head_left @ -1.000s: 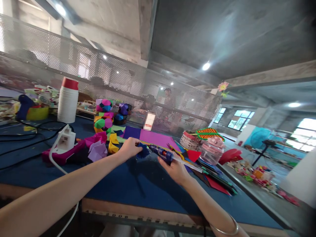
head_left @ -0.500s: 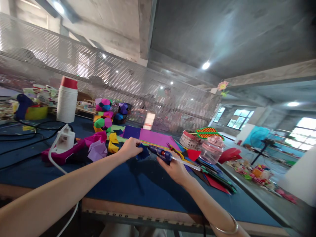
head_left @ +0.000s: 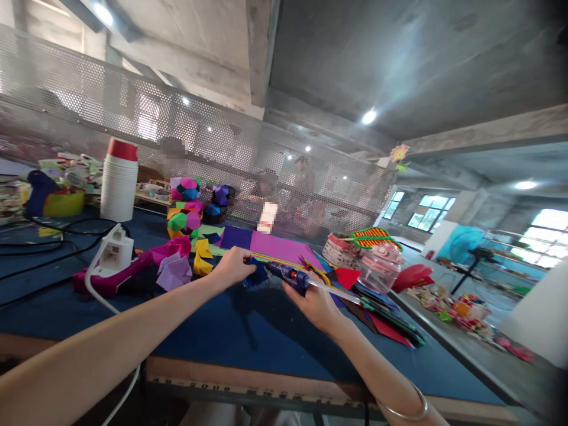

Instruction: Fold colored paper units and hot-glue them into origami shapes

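Up close, the left hand (head_left: 233, 266) pinches a crumpled dark-blue folded paper piece (head_left: 256, 271), while the right hand (head_left: 314, 303) grips a blue glue gun (head_left: 289, 275) whose nozzle touches it.

My left arm stretches forward from the lower left, bare, and my left hand (head_left: 234, 265) closes in a fingertip pinch. My right forearm rises from the lower right, a bangle at its wrist, and my right hand (head_left: 316, 303) curls closed, palm up.
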Tool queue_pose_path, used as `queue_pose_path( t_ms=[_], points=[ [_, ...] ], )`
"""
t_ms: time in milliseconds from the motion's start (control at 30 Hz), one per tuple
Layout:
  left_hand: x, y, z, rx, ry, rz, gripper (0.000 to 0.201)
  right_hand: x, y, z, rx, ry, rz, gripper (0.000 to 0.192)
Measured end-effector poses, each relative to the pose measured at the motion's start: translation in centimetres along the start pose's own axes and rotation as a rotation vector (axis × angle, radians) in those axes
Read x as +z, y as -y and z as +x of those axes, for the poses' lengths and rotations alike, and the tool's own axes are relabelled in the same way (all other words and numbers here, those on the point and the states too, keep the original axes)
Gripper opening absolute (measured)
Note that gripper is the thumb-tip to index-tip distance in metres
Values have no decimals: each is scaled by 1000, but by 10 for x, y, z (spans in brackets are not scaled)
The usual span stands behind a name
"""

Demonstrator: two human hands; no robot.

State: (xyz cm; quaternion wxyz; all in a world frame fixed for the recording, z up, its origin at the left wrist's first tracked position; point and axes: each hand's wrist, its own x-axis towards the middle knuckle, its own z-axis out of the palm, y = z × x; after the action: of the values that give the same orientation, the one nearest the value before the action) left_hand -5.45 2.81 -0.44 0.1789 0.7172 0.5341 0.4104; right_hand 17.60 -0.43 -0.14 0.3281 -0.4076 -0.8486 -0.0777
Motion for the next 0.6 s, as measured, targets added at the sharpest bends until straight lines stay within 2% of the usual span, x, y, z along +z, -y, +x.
queue_pose_path(
  t_ms=[200, 400, 600],
  points=[
    [-1, -2, -1, 0, -12, 15, 22, -1, 0, 0, 27, 16, 2, 28],
    [-2, -3, -2, 3, -10, 44, 14, -3, 0, 0, 40, 43, 14, 27],
    [-3, -4, -1, 53, -65, 103, 11, -3, 1, 0, 59, 58, 0, 28]
  ],
)
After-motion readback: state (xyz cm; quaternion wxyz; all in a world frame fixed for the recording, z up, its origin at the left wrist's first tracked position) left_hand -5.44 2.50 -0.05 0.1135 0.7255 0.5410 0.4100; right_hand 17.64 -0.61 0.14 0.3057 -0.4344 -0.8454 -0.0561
